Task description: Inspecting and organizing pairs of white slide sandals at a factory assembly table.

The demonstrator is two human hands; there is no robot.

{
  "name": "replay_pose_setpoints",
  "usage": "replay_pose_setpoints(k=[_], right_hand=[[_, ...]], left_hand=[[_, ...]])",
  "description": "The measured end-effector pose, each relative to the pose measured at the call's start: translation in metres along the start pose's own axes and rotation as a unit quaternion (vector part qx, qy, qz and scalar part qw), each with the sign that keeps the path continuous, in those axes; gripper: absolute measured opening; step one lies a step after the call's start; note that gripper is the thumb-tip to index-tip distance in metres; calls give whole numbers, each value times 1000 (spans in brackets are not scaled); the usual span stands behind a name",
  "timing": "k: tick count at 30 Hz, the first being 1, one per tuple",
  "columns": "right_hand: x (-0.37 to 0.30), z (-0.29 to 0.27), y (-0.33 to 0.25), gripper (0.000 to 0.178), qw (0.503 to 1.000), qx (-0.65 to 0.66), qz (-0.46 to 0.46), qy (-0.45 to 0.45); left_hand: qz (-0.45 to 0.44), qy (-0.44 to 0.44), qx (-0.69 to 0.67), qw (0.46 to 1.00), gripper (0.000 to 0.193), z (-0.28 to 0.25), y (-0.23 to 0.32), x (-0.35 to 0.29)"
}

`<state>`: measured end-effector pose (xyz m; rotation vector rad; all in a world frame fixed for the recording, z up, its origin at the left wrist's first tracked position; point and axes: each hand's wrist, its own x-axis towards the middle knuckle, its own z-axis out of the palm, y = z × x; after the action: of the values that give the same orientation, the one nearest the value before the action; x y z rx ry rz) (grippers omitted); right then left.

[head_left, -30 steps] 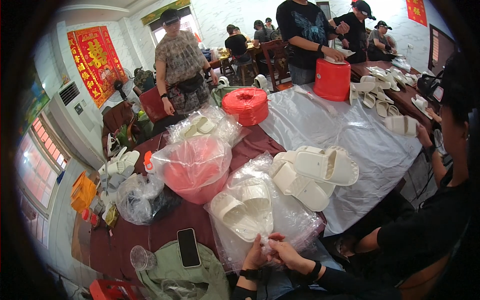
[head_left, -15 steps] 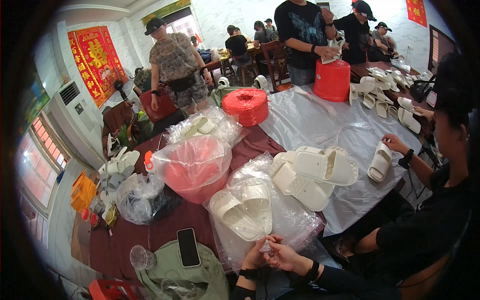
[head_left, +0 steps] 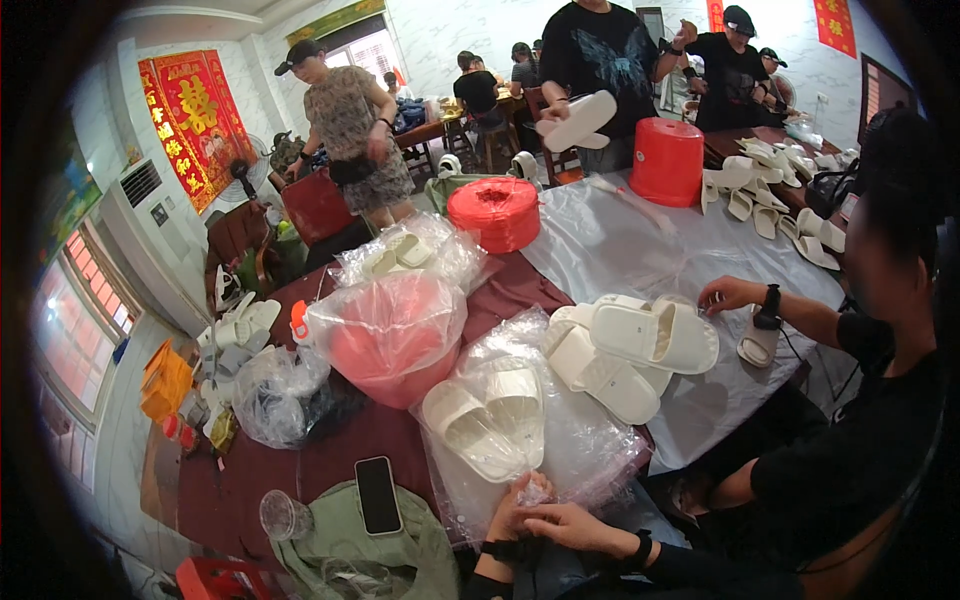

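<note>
A clear plastic bag (head_left: 575, 450) lies on the table edge in front of me with a pair of white slippers (head_left: 490, 415) inside. My left hand (head_left: 508, 508) pinches the gathered mouth of the bag at the bottom of the view. My right hand (head_left: 572, 524) lies beside it, its fingers also closed on the bunched plastic. Both wrists wear dark bands.
A pile of loose white slippers (head_left: 630, 345) lies just beyond the bag, and a seated person's hand (head_left: 728, 293) rests by it. A bagged red basin (head_left: 392, 335), a red twine spool (head_left: 497, 212), a red bucket (head_left: 667, 160), a black phone (head_left: 378, 494) on green cloth and several standing people surround the table.
My hands stay at the bag's mouth. The seated person on the right has set a slipper down and moved a hand to the slipper pile. The standing person in black has raised a pair of slippers.
</note>
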<state>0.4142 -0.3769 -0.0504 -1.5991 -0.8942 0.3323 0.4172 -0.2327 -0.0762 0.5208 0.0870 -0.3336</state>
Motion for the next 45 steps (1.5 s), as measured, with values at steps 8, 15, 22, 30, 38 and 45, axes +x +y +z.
replay_pose_setpoints(k=[8,15,22,30,38,45], right_hand=[[18,-21,-50,56,898,-427,-103,24],[23,-15,-28,53,892,-429,-117,80],[23,-6,-26,44,902,-392,-98,151],[24,-17,-39,32,898,-397,-30,187],[22,-24,-38,25,896,-399,-5,194],[24,-34,-45,22,898,-376,15,228]], left_hand=[[52,16,-6,999,25,-23,-8,1],[11,72,17,997,30,7,2,-6],[63,123,63,988,31,-18,-8,-9],[-2,72,32,997,43,-15,-7,-6],[37,-50,-4,998,35,-32,-9,-3],[78,11,23,997,41,8,-2,-2]])
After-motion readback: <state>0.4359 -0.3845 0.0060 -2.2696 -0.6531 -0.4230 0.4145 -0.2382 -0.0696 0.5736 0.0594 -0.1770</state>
